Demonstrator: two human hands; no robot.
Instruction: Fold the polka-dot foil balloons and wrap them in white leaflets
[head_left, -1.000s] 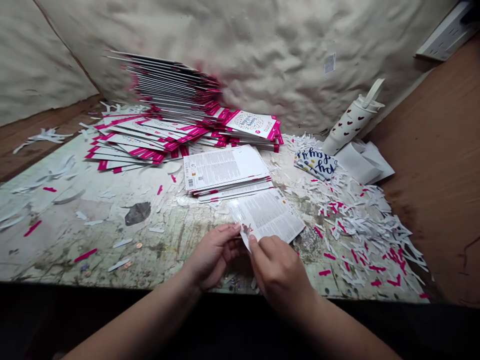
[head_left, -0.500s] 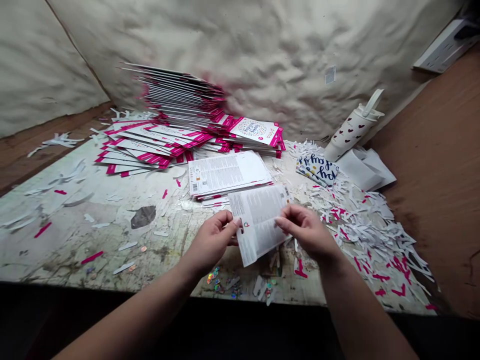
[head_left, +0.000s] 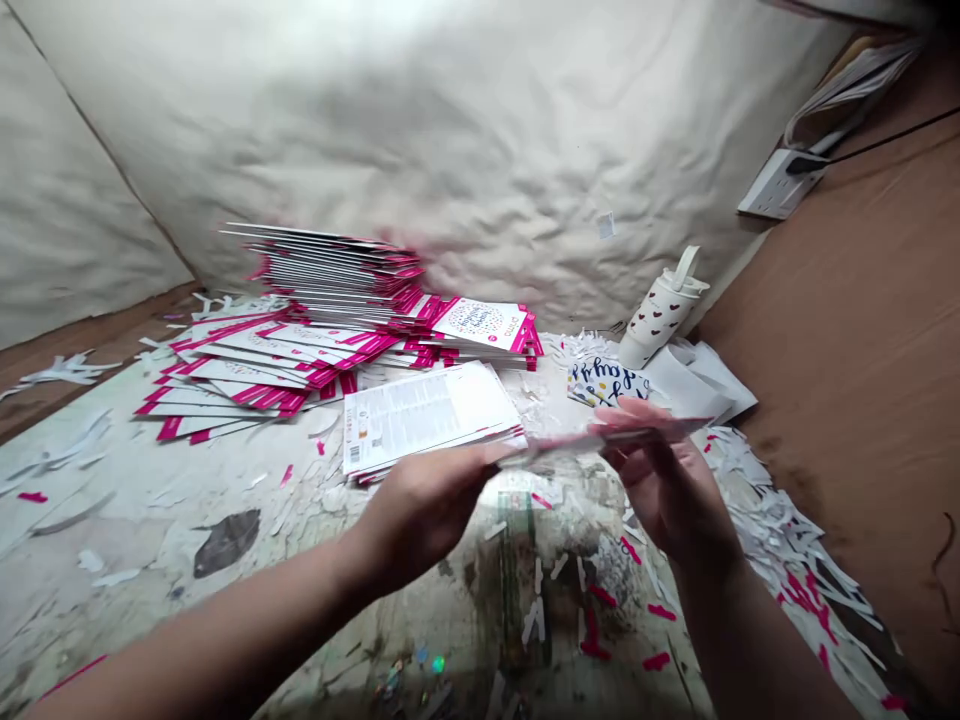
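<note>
A thin printed card (head_left: 556,452) is held up above the table, turned nearly edge-on and smeared by motion, so its print cannot be read. My left hand (head_left: 427,505) is closed on its left end. At the other end, my right hand (head_left: 664,490) grips the card, with some fingers showing above it and the rest below. Just behind my left hand lies a small pile of similar white cards (head_left: 431,410) with fine grey print and a barcode.
Farther back stand a tall stack of pink-edged cards (head_left: 337,280) and a fanned heap of cards (head_left: 232,365). To the right are a folded patterned piece (head_left: 604,380), a tumbler with hearts (head_left: 656,320) and a wall socket (head_left: 780,183). Paper scraps (head_left: 795,540) litter the table (head_left: 300,560).
The card has gone from facing me to nearly edge-on, raised higher. My right hand has turned and moved right along with it. The camera view has tilted up.
</note>
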